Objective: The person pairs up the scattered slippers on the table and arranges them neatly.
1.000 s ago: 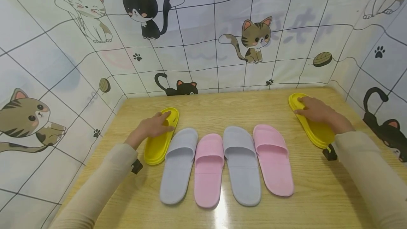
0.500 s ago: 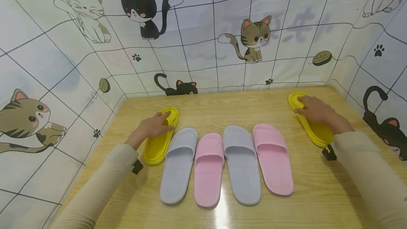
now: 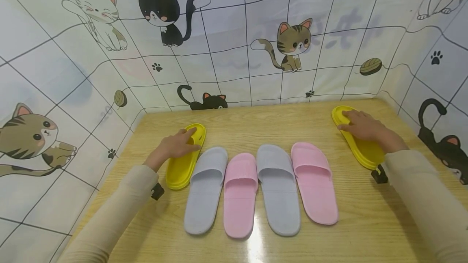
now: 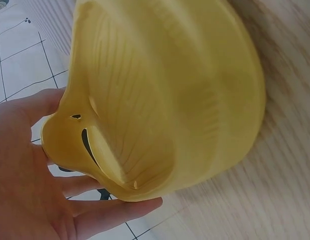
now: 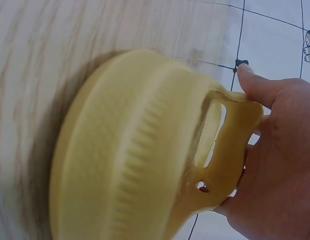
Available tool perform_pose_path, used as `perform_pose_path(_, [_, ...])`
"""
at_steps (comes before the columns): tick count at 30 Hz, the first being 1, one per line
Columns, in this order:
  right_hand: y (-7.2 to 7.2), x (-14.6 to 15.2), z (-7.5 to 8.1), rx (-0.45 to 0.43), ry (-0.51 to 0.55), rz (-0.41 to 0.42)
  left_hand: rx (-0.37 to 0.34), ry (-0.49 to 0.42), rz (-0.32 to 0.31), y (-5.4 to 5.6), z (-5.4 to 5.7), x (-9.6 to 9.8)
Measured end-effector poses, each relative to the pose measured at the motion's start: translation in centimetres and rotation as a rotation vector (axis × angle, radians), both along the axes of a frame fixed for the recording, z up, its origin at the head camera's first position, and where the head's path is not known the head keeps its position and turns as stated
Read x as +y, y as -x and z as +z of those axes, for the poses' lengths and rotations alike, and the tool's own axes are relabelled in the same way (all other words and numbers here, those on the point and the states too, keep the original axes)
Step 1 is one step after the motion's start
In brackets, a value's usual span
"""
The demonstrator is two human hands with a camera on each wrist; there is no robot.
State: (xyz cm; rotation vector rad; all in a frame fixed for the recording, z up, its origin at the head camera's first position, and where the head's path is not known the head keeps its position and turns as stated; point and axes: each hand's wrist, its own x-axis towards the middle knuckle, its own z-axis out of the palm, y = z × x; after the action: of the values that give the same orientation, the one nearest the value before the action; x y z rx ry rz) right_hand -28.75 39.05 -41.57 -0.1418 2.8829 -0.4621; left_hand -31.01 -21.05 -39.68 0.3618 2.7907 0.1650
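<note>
On the left of the wooden table my left hand (image 3: 174, 146) grips a yellow slipper (image 3: 180, 173) across its strap. Thumb and fingers lie on opposite sides of that strap (image 4: 69, 142) in the left wrist view. Far to the right, a matching yellow slipper (image 3: 367, 153) is held the same way by my right hand (image 3: 365, 127). The right wrist view has its strap (image 5: 230, 145) between thumb and fingers, close to the palm. Both yellow slippers lie sole down, toes toward the back wall. Each hand hides part of its slipper's strap.
Between the hands stands a row: grey slipper (image 3: 202, 206), pink slipper (image 3: 239, 210), second grey slipper (image 3: 282, 208), second pink slipper (image 3: 317, 198). The left grey one sits right beside the left yellow slipper. A cat-print sheet (image 3: 234, 64) walls the back and sides of the table (image 3: 263, 125).
</note>
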Motion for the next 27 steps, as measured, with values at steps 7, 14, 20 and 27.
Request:
perform_pose_path(7, [0.01,-0.02,-0.09,0.0,-0.003,-0.006,-0.005,-0.005,-0.014,0.28,0.23,0.0])
perform_pose_path(14, [-0.09,-0.1,-0.09,-0.002,-0.002,-0.008,-0.014,-0.016,-0.013,0.54,0.26,0.11])
perform_pose_path(20, [-0.16,-0.21,0.0,0.001,-0.013,-0.013,-0.033,-0.023,-0.003,0.86,0.32,0.14])
perform_pose_path(27, [-0.25,-0.35,-0.07,0.005,-0.022,-0.024,-0.034,-0.026,-0.003,1.03,0.24,0.01])
